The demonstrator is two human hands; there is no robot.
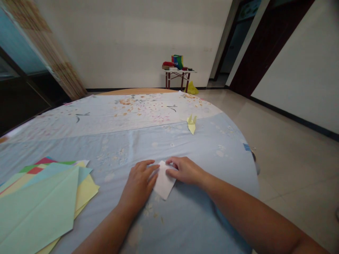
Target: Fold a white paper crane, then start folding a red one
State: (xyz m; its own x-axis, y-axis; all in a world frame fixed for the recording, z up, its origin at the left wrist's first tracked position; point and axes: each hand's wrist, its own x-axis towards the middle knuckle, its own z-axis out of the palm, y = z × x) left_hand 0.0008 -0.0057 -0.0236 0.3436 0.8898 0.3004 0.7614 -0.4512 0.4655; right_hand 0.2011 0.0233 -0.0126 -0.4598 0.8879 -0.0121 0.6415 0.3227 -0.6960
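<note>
A small white folded paper (pixel 164 185) lies on the cloth in front of me, one pointed corner toward me. My left hand (pixel 140 178) rests at its left edge, fingers stretched out, the fingertips touching the paper. From the other side, my right hand (pixel 185 170) has its thumb and curled fingers at the upper right edge of the paper, closed on it. The far right edge of the paper is partly hidden under this hand. Farther off to the right stands a pale yellow folded paper figure (pixel 191 124) with two upright points.
Coloured paper sheets (pixel 39 204) are piled at the left, a pale green one on top. A light blue and white flowered cloth (pixel 111 155) covers the round table. Against the back wall, a small side table (pixel 179 71) holds several items. A yellow bag (pixel 192 88) lies beside it.
</note>
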